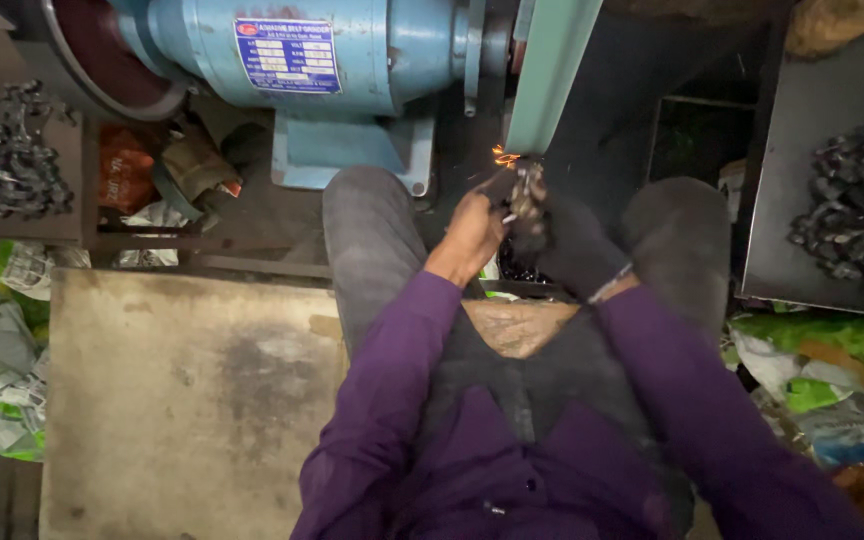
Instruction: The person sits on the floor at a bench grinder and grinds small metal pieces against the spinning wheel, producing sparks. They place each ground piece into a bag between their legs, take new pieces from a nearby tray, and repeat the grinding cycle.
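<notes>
Dim workshop floor, hands point(512, 215) pressing metal part point(525, 192) to grinding belt point(544, 80)

Both arms are stretched forward between the raised knees, sleeves in purple. The left hand point(472, 232) is bare, fingers curled shut in a pinch. The right hand point(552, 240) is dark-covered, closed in a grip, wrist bent slightly inward. The hands are held touching.
</notes>
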The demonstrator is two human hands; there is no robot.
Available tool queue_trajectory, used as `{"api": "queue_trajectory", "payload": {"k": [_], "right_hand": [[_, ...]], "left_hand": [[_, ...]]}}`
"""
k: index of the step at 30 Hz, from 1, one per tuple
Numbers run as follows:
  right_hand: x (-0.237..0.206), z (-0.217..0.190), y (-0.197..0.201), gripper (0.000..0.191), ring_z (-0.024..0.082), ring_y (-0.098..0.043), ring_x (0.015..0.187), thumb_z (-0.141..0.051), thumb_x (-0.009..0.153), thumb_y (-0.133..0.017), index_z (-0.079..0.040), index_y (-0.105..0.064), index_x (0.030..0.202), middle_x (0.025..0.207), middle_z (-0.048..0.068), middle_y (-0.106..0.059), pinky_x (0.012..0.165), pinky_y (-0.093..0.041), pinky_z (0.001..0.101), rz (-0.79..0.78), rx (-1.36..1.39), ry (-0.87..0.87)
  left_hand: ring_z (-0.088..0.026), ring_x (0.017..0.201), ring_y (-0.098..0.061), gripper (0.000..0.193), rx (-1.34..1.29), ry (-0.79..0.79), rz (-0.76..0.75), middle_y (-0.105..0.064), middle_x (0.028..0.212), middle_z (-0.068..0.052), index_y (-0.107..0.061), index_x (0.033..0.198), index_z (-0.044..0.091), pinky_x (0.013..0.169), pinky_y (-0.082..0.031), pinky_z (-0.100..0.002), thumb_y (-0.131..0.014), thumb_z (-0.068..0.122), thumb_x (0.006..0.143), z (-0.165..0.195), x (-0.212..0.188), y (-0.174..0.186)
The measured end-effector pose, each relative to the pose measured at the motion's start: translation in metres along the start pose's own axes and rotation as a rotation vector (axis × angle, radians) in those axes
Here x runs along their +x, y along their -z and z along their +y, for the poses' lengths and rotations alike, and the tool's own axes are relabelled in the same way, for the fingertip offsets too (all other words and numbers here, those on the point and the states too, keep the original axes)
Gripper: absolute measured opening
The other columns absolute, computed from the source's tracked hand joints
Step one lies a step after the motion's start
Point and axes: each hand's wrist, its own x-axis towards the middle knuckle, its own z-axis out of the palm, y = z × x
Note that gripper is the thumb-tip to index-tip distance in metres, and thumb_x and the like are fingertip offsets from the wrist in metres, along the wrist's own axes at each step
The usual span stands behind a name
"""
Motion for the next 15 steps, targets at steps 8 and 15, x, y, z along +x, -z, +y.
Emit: {"api": "queue_trajectory", "payload": {"k": [8,15], "right_hand": [[0.033,-0.008,0.016,0.014,0.005,-0.052,0.057,-0.021,0.104,-0.055,-0.009,-0.061,0.106,0.08,-0.002,-0.059,0.045,-0.04,0.0183,0.048,0.03,0.038],[-0.018,0.007,-0.007,0.026,0.008,-0.061,0.101,-0.014,0.103,-0.064,-0.001,-0.06,0.125,0.111,0.004,-0.065,0.087,-0.05,0.0219,0.154,-1.218,0.832]], "left_hand": [[-0.022,0.108,-0.068,0.042,-0.149,-0.005,0.043,-0.069,0.124,-0.012,-0.058,0.133,0.002,0.097,-0.055,-0.042,-0.031,0.002,0.1,-0.015,0.037,0.022],[-0.013,0.099,-0.067,0.03,0.119,0.054,0.109,-0.068,0.115,-0.006,-0.059,0.134,0.009,0.085,-0.056,-0.028,-0.054,0.009,0.104,-0.007,-0.003,0.024]]}}
